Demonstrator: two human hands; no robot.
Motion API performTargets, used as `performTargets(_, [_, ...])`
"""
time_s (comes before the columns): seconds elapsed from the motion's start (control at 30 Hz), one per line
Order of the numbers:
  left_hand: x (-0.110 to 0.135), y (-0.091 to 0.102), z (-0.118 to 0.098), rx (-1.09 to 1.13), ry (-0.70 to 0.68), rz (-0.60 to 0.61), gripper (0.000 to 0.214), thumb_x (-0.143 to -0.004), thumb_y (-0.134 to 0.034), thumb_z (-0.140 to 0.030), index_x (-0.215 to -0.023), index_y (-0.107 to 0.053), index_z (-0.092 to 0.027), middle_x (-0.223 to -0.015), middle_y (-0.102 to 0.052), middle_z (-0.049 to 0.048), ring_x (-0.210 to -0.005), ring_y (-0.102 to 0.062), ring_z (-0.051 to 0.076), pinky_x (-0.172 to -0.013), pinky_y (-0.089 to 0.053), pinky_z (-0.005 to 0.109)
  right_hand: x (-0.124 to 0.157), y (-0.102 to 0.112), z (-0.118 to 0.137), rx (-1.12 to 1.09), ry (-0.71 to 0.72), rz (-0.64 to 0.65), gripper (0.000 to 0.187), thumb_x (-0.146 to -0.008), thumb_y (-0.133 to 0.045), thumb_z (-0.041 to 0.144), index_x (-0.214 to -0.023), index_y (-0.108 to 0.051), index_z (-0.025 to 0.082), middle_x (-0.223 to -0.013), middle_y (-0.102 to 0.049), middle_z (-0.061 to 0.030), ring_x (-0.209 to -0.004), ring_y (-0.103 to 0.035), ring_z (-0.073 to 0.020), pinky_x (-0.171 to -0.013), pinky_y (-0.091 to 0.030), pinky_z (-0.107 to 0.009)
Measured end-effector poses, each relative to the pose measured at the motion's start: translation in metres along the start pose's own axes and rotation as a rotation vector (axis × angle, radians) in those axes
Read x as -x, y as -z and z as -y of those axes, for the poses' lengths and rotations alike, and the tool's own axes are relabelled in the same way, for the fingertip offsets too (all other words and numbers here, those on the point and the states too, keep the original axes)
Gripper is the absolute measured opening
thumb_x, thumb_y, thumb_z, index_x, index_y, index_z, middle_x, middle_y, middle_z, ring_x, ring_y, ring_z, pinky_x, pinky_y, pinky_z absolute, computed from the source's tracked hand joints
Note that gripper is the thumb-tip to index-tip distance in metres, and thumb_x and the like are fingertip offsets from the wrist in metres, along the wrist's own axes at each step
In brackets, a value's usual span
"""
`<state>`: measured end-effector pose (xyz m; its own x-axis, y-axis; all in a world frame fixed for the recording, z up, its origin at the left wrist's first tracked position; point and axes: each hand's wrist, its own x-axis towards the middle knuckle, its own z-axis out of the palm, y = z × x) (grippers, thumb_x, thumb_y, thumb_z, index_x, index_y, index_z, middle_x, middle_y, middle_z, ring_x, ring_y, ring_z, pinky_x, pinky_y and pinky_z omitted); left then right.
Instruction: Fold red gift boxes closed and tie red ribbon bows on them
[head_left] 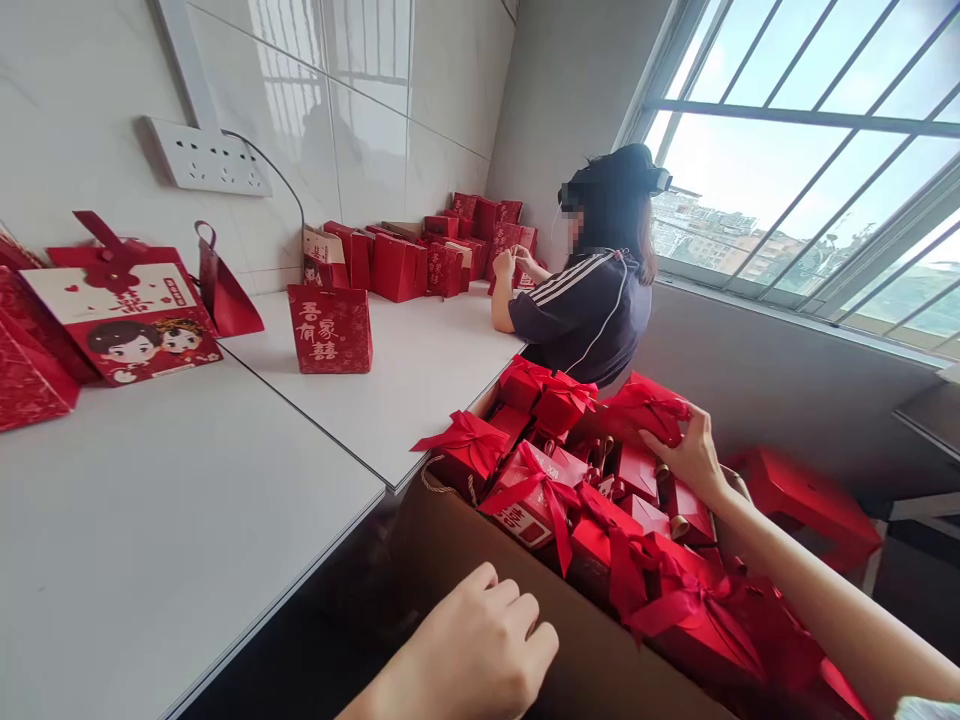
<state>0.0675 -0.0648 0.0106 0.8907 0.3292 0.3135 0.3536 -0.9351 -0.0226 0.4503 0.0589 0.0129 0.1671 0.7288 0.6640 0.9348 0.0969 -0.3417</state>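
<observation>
R hand (696, 462) at far right part of big brown cardboard carton (480, 560); fingers grip the right end of a red paper gift box with satin ribbon bow (637, 402), prob. held by the end to spare the bow. Can't tell if it's lifted clear or resting. Below & nearer: packed red card boxes with ribbon bows (600, 535), bows mostly up, presumably so ribbons don't crush. L hand (480, 645) near, before carton's near wall; fingers curled, palm hidden, can't tell if holding anything. Carton is just right of white flat-topped bench (225, 520), likely for easy reach. On bench: upright red card box w/ pale characters (331, 330), standing alone; left, red-and-cream box w/ cartoon couple (127, 315). Far end: person in dark top (592, 310) beside clustered red boxes (397, 267).
</observation>
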Motion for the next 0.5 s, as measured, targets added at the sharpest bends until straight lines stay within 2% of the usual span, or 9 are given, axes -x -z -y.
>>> performTargets(0.07, [0.002, 0.0, 0.001, 0.006, 0.035, 0.01, 0.011, -0.079, -0.057, -0.018, -0.076, -0.047, -0.018, -0.069, -0.058, 0.0007, -0.059, -0.052, 0.015, -0.055, -0.032, 0.031, 0.003, -0.012, -0.012, -0.023, -0.002, 0.136, 0.076, -0.062, -0.059, 0.068, -0.113, -0.041, 0.015, -0.114, -0.048, -0.0192, -0.111, -0.049, -0.0357, -0.099, -0.038, -0.054])
performTargets(0.13, [0.002, 0.002, 0.003, 0.02, 0.065, 0.025, 0.009, -0.079, -0.057, -0.018, -0.076, -0.048, -0.018, -0.07, -0.059, 0.0006, -0.06, -0.053, 0.015, -0.055, -0.031, 0.031, 0.002, -0.025, -0.016, -0.046, -0.067, 0.24, 0.078, -0.059, -0.06, 0.069, -0.112, -0.041, 0.015, -0.116, -0.048, -0.0203, -0.113, -0.049, -0.0355, -0.1, -0.038, -0.052])
performTargets(0.3, [0.002, 0.002, 0.002, 0.036, 0.102, 0.032, 0.008, -0.08, -0.055, -0.017, -0.074, -0.05, -0.018, -0.068, -0.058, -0.0004, -0.058, -0.052, 0.014, -0.053, -0.029, 0.03, -0.006, -0.058, -0.012, -0.051, -0.24, 0.285, 0.083, -0.059, -0.059, 0.062, -0.119, -0.037, 0.01, -0.124, -0.046, -0.0245, -0.119, -0.046, -0.0353, -0.103, -0.036, -0.047])
performTargets(0.4, [0.005, -0.001, 0.0, 0.041, 0.123, 0.051, 0.009, -0.08, -0.057, -0.019, -0.074, -0.05, -0.018, -0.068, -0.059, -0.0006, -0.059, -0.053, 0.015, -0.054, -0.03, 0.03, -0.007, -0.066, -0.011, -0.045, -0.322, 0.335, 0.074, -0.064, -0.06, 0.054, -0.12, -0.039, 0.01, -0.112, -0.057, -0.0208, -0.105, -0.058, -0.0327, -0.091, -0.046, -0.045])
performTargets(0.5, [0.008, -0.002, -0.001, 0.058, 0.143, 0.071, 0.009, -0.082, -0.057, -0.021, -0.074, -0.052, -0.018, -0.069, -0.06, -0.0007, -0.06, -0.055, 0.015, -0.055, -0.03, 0.03, -0.007, -0.06, -0.007, -0.045, -0.35, 0.366, 0.064, -0.065, -0.064, 0.047, -0.115, -0.045, 0.013, -0.093, -0.065, -0.013, -0.084, -0.065, -0.0275, -0.075, -0.051, -0.039])
